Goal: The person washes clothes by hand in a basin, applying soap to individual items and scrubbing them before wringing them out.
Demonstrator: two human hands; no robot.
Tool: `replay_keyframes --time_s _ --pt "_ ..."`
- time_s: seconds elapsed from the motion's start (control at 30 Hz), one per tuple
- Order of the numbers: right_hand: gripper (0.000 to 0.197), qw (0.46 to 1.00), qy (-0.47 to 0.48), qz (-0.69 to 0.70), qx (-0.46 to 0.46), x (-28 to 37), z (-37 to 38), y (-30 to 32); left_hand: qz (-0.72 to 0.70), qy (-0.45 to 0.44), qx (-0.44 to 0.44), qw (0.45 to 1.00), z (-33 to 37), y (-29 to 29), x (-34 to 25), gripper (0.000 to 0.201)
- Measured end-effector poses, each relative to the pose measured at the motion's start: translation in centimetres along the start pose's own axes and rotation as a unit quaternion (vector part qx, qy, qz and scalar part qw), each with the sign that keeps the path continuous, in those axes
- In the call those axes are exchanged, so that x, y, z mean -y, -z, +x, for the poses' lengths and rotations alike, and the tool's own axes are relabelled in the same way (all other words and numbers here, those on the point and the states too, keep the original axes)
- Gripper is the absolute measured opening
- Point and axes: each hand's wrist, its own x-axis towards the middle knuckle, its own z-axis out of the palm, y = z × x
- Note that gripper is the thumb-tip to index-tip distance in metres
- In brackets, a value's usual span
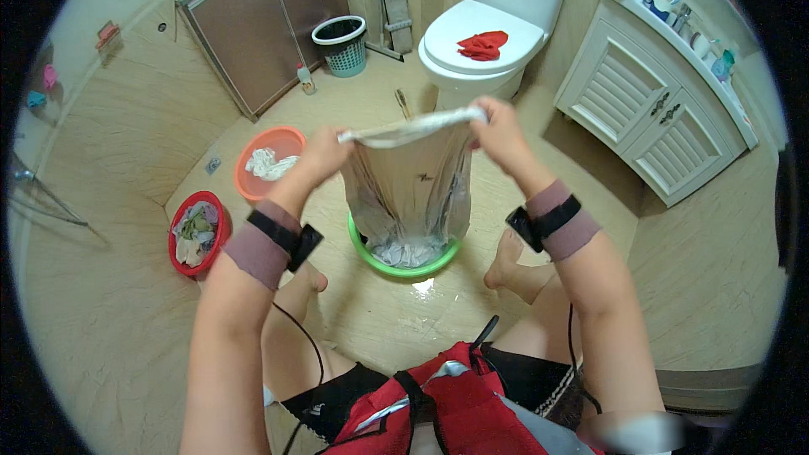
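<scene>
A wet tan garment (404,177) with a pale band along its top edge hangs stretched between my two hands. My left hand (324,156) is closed on the band's left end. At the other end, slightly higher, my right hand (503,133) pinches the band. The cloth drops in folds toward a green basin (404,271) on the floor between my feet. White fabric (407,252) lies bunched in that basin; whether it belongs to the hanging garment I cannot tell. The basin's far side is hidden behind the cloth.
To the left stand an orange basin (244,175) with white cloth and a red basin (222,240) with mixed clothes. Beyond are a bottle (305,80), a wastebasket (344,61) and a toilet (459,21) with red cloth (483,45) on its lid. A white cabinet (619,80) stands right.
</scene>
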Motion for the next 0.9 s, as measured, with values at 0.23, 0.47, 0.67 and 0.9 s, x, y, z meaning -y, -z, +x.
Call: replay_keyframes --time_s 0.23,0.47,0.67,0.9 --pt "0.018 0.968 0.168 0.169 -0.076 16.3 2.5 7.0 -0.236 -0.133 -0.109 0.956 0.5 12.1 -12.9 0.015" --pt "0.013 0.939 0.277 0.179 -0.094 22.4 1.5 8.6 -0.214 -0.158 -0.179 0.947 -1.6 16.4 -16.8 0.018" --pt "0.017 0.971 0.209 0.044 -0.110 6.3 1.6 2.6 -0.158 -0.042 -0.123 0.979 -1.6 4.4 -6.9 0.020" --pt "0.018 0.963 -0.038 -0.228 0.135 -14.4 -7.0 -10.4 0.138 0.015 0.022 0.990 -4.6 -19.1 15.2 0.043"
